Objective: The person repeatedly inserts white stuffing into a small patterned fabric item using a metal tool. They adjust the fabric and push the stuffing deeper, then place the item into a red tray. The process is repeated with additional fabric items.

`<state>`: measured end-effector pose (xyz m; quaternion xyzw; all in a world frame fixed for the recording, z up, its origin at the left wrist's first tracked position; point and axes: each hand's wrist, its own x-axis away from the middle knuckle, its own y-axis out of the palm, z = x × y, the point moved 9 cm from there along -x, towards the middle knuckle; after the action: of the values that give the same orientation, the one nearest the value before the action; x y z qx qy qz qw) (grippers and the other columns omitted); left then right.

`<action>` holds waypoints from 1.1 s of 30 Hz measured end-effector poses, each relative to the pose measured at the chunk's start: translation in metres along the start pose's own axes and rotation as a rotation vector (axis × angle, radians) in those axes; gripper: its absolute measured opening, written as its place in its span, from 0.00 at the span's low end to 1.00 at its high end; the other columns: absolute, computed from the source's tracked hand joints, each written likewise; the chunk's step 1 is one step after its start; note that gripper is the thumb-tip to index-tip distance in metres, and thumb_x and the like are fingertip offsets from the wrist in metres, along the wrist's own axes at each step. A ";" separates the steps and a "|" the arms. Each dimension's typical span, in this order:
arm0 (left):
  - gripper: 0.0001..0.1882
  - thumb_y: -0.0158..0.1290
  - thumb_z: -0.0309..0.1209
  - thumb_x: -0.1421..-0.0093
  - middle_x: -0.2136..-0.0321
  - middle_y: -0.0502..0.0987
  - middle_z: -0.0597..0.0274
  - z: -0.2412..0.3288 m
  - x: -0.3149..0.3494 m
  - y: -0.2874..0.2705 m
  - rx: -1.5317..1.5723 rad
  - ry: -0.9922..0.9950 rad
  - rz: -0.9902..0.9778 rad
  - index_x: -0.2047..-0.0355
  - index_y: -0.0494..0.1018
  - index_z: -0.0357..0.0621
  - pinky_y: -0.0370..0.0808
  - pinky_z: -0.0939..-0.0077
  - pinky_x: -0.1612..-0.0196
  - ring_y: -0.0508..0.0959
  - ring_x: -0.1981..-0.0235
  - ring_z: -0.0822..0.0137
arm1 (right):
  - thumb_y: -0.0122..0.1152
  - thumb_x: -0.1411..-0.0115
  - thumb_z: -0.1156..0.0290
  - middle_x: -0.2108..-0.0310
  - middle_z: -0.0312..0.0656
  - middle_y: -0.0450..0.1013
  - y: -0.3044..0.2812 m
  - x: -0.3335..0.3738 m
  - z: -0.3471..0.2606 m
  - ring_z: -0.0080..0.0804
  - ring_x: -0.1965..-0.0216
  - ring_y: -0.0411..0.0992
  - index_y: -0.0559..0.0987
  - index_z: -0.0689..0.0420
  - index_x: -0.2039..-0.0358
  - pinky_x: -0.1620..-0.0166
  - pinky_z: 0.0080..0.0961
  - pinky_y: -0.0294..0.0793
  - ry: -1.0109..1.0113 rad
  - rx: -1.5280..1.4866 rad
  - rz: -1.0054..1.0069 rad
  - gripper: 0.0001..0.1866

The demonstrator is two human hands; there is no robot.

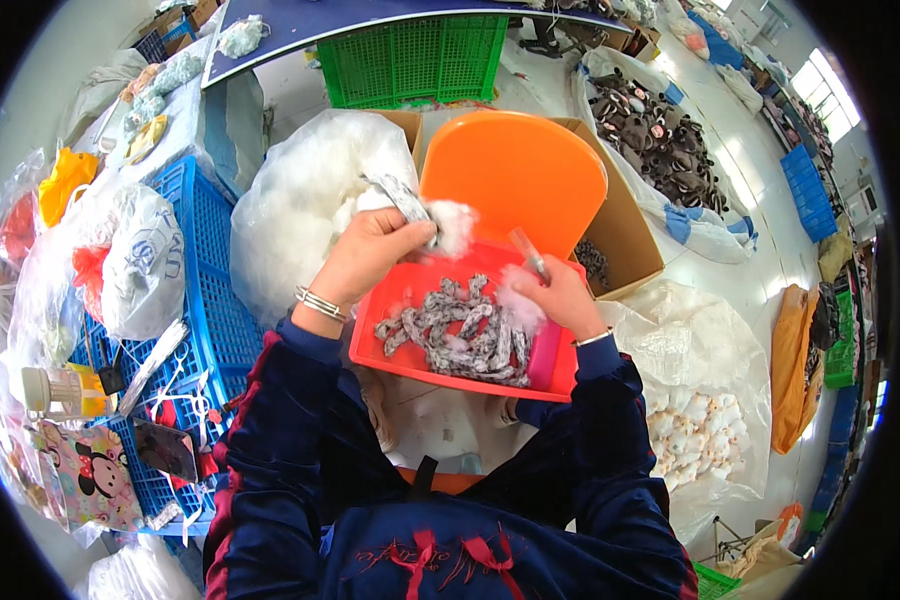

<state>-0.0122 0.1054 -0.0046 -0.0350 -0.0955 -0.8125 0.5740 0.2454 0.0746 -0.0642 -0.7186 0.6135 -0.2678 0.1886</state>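
Fluff bag [295,205], crdbd box [630,215] nr red tray [395,360].

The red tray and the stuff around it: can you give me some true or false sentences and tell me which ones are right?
1. Gray-and-white pieces lie in the red tray. True.
2. Both hands are empty. False: the left hand pinches a gray patterned strip, and the right hand holds a slim tool.
3. To the person's right, small white pieces lie on clear plastic. True.
4. The big crate by the blue tabletop is yellow. False: that crate by the blue tabletop is green.
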 end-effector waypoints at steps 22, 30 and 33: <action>0.13 0.57 0.35 0.37 0.85 0.73 0.70 -0.001 0.015 0.052 -0.087 -0.075 -0.145 0.75 0.77 0.39 0.64 0.85 0.80 0.69 0.85 0.82 | 0.60 0.38 0.64 0.68 0.32 0.70 0.034 0.020 -0.067 0.13 0.81 0.60 0.66 0.61 0.44 0.79 0.14 0.61 -0.057 -1.066 -0.222 0.26; 0.11 0.56 0.35 0.37 0.82 0.76 0.70 -0.019 0.013 0.066 -0.243 -0.015 -0.264 0.70 0.78 0.39 0.69 0.85 0.76 0.73 0.81 0.81 | 0.60 0.36 0.73 0.70 0.28 0.73 0.023 0.011 -0.059 0.11 0.73 0.67 0.76 0.61 0.56 0.68 0.13 0.67 -0.173 -0.837 0.024 0.10; 0.11 0.57 0.34 0.37 0.80 0.77 0.69 -0.021 0.020 0.076 -0.173 -0.110 -0.372 0.67 0.78 0.38 0.70 0.84 0.73 0.74 0.78 0.80 | 0.60 0.36 0.73 0.71 0.29 0.74 0.017 0.013 -0.057 0.11 0.71 0.69 0.77 0.61 0.60 0.67 0.13 0.68 -0.179 -0.820 0.115 0.06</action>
<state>0.0538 0.0587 -0.0129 -0.1101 -0.0614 -0.9064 0.4031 0.1981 0.0617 -0.0276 -0.7192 0.6894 0.0729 -0.0459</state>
